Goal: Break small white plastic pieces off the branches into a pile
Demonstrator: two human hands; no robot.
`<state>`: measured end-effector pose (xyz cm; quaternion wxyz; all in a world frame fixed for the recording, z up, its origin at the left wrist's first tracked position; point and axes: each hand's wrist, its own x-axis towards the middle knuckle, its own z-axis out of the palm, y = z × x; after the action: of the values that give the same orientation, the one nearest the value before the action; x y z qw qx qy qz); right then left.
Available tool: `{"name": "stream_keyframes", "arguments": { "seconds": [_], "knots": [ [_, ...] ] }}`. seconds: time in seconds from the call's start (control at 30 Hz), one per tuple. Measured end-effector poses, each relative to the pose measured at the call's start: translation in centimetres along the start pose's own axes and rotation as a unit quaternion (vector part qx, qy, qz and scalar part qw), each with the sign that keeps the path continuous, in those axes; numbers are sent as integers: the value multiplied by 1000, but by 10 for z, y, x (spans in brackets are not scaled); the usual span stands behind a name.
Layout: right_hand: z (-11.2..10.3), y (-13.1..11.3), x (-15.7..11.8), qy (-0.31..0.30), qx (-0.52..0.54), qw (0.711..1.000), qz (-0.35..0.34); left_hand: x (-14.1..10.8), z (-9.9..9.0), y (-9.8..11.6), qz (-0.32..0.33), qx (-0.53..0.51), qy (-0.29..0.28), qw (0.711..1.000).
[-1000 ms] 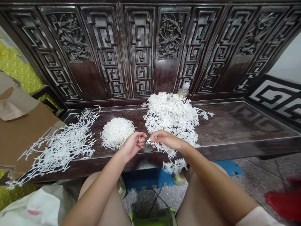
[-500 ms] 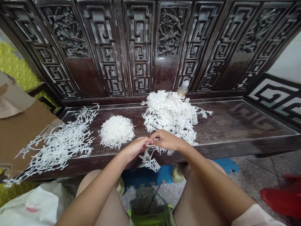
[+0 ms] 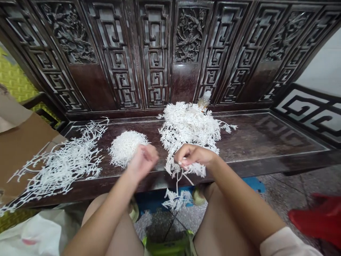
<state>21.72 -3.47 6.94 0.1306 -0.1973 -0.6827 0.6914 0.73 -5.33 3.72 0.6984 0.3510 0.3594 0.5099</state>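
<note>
From where I sit, a plastic bottle (image 3: 204, 101) stands at the back edge of the surface (image 3: 266, 138), against the carved wooden backrest (image 3: 183, 81). Cardboard (image 3: 23, 145) sits at the left end. Below, I see a white plastic bag (image 3: 34, 231), a blue foam mat (image 3: 254, 184) and a red plastic object (image 3: 317, 217).

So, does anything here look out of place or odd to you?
A tangled clump of white branching sprigs dangles below the front edge of the carved wooden bench on a thin strand from the right hand, unlike the rest.

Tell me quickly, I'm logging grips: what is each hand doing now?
Left hand: blurred, cannot tell whether open or closed.
Right hand: closed, pinching a white branching sprig.
</note>
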Motion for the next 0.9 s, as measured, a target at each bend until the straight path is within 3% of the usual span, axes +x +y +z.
{"name": "stream_keyframes", "arguments": {
  "seconds": [0.03, 0.1, 0.17, 0.23, 0.37, 0.47, 0.5, 0.53, 0.57, 0.67, 0.7, 0.73, 0.8, 0.9],
  "knots": [
    [-2, 0, -4, 22, 5, 1000, -5, 7, -17, 8, 62, 17, 59, 996],
    [-6, 3, -7, 117, 4, 993, -7, 23, -53, 18, 100, 141, 140, 975],
    [-7, 10, -3, 203, -4, 979, 20, 37, -83, 17, 57, 302, 203, 930],
    [-5, 17, 5, 243, -12, 967, 70, 48, -99, 7, 5, 428, 236, 873],
    [4, 27, 20, 326, -2, 935, 139, 59, -99, -17, -4, 605, 245, 758],
    [8, 31, 25, 341, 11, 929, 143, 56, -86, -22, 30, 705, 267, 656],
    [8, 33, 26, 344, 14, 929, 136, 53, -80, -21, 46, 718, 271, 639],
    [9, 35, 27, 348, 18, 929, 126, 50, -72, -20, 61, 718, 261, 642],
    [9, 36, 29, 352, 21, 929, 113, 47, -63, -20, 74, 705, 231, 667],
    [11, 42, 33, 358, 12, 930, 79, 35, -31, -24, 102, 617, 54, 778],
    [11, 44, 34, 360, 5, 930, 71, 31, -21, -26, 117, 595, 10, 795],
    [11, 46, 35, 365, -1, 928, 66, 28, -12, -29, 137, 584, -8, 800],
    [11, 50, 37, 382, -3, 922, 67, 23, 0, -33, 178, 582, 17, 794],
    [9, 55, 38, 402, -8, 913, 77, 20, 4, -33, 193, 563, 33, 803]
  ]
}}
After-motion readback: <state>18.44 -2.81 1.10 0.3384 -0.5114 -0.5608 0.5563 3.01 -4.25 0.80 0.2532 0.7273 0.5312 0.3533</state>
